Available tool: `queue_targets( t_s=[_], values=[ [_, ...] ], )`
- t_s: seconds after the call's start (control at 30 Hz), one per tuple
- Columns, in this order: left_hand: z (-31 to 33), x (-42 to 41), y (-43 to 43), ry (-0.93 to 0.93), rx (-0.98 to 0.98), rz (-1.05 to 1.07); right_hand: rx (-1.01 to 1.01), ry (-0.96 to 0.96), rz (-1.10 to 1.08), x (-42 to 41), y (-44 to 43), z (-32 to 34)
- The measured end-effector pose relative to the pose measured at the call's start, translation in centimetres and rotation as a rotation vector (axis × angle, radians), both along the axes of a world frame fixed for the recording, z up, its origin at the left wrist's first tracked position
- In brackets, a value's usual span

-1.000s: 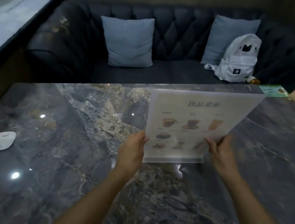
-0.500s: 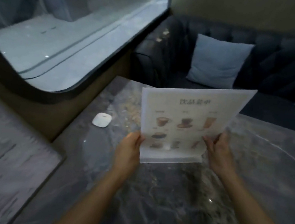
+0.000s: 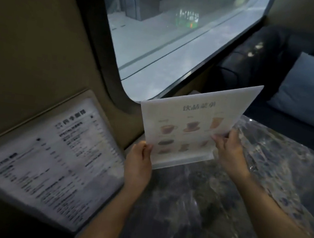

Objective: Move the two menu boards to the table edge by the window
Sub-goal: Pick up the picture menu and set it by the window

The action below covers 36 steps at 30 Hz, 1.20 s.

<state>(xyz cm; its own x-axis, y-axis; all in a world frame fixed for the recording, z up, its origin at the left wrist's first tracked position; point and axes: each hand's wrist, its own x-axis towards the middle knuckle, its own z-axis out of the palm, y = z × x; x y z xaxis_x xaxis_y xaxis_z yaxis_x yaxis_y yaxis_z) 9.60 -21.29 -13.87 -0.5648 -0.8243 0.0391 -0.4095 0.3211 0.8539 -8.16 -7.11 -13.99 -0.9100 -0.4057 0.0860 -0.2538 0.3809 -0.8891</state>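
Both hands, left (image 3: 139,163) and right (image 3: 228,149), grip the drinks menu board (image 3: 189,127) above the table (image 3: 200,205).

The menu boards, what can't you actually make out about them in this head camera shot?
- Drinks menu board: small captions blurred; lower corners covered by left hand and right hand.
- Text menu board: motion blur smears its lines.
- Table edge by the window: hidden behind the held board.

A large window with a dark rounded frame (image 3: 95,35) is set in a beige wall (image 3: 32,36). Right of it stands a dark tufted sofa (image 3: 270,54) with a pale blue cushion (image 3: 313,90), behind the glossy dark marble tabletop (image 3: 209,217).
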Motion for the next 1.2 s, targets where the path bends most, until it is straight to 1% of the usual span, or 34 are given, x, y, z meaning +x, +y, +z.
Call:
queue_targets(
  t_s=[0.1, 0.17, 0.27, 0.37, 0.5, 0.63, 0.77, 0.87, 1.0, 1.07, 1.2],
  values=[
    [-0.2, 0.6, -1.1, -0.012, 0.038, 0.023, -0.023, -0.036, 0.047, -0.5, -2.5, -0.6],
    [-0.4, 1.0, -1.5, 0.022, 0.07, 0.006, -0.011, -0.028, 0.076, -0.6, -3.3, -1.2],
    [-0.5, 1.5, -2.0, 0.022, 0.056, -0.024, 0.001, -0.008, 0.092, -0.7, -3.7, -2.3],
    [0.1, 1.5, -2.4, -0.001, 0.045, -0.036, -0.039, -0.005, 0.096, -0.7, -4.0, -2.7],
    [2.0, 1.5, -3.4, 0.018, -0.032, -0.031, -0.088, -0.027, 0.136, -0.9, -4.9, -2.6],
    [4.4, 1.9, -4.6, 0.083, -0.189, -0.045, -0.094, -0.04, 0.156, -1.6, -6.5, -2.8],
    [6.0, 2.3, -5.5, 0.128, -0.259, -0.005, -0.162, -0.052, 0.215, -2.4, -9.0, -2.6],
    [6.5, 2.6, -5.9, 0.139, -0.252, 0.014, -0.189, -0.026, 0.276, -2.9, -11.5, -2.1],
    [6.1, 3.0, -6.3, 0.127, -0.244, 0.031, -0.196, -0.141, 0.389, -3.6, -14.2, -2.2],
    [6.0, 3.0, -6.2, 0.14, -0.235, 0.032, -0.206, -0.201, 0.414, -3.8, -15.0, -2.2],
    [5.7, 2.7, -6.4, 0.135, -0.278, 0.049, -0.225, -0.287, 0.444, -4.0, -15.8, -1.8]
  ],
)
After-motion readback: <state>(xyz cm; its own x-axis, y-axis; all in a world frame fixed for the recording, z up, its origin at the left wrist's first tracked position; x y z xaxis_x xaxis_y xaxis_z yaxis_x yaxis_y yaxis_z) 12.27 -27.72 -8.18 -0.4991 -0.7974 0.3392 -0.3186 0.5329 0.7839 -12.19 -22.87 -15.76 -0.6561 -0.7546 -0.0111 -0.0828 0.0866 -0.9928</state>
